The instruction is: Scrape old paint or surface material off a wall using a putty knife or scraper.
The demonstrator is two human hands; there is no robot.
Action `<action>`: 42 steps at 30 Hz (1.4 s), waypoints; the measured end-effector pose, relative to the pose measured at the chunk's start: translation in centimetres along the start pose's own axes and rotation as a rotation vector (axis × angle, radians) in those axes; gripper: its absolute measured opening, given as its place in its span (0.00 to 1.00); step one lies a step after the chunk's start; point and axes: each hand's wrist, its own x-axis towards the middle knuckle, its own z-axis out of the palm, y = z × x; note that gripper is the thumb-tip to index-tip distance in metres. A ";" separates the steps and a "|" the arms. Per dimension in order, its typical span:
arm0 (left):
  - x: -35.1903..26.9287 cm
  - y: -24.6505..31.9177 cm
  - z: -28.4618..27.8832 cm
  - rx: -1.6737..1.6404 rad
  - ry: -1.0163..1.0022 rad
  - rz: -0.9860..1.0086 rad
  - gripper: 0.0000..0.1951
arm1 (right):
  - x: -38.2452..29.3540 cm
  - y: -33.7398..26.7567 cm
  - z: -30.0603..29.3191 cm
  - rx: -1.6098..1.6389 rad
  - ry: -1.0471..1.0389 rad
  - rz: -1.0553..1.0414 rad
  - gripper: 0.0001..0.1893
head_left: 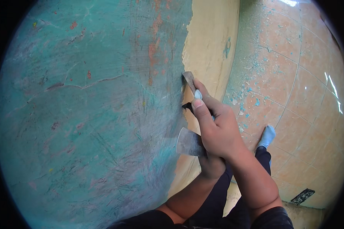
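Observation:
My right hand (220, 126) grips a narrow metal scraper (190, 81), its thumb pressed on the pale blue part near the blade. The blade's tip meets the ragged border between blue-green paint (103, 114) and a bare cream strip (209, 34) of wall. Below and partly behind it, my left hand (213, 167) is at the base of a wide metal scraper blade (190, 143) that points left over the paint. Its fingers and the handle are hidden by my right hand. A black shape (188, 107) shows beside my right thumb; what it belongs to is unclear.
Paint flakes (258, 68) lie scattered on the orange tiled floor (286, 94) along the wall's foot. My foot in a light blue sock (267, 136) stands on the tiles. A dark flat piece (303, 196) lies at the lower right. Cracks and reddish spots mark the paint.

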 end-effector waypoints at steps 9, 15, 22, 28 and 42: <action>0.1 -0.7 0.7 0.068 0.018 0.034 0.15 | -0.9 0.9 -0.5 -0.175 -0.049 -0.010 0.23; 0.0 -1.0 1.0 0.104 0.032 0.078 0.15 | -1.9 4.0 0.9 -0.204 0.040 -0.310 0.23; 0.9 -1.3 0.7 0.179 0.074 0.152 0.15 | -2.1 2.6 0.4 -0.186 -0.051 -0.165 0.23; 2.8 0.0 1.0 -0.143 -0.011 0.008 0.17 | 1.1 1.0 -0.8 -0.083 0.052 -0.128 0.23; 1.0 0.1 1.3 0.001 -0.025 0.148 0.15 | 0.0 1.3 -0.7 -0.229 0.015 -0.144 0.23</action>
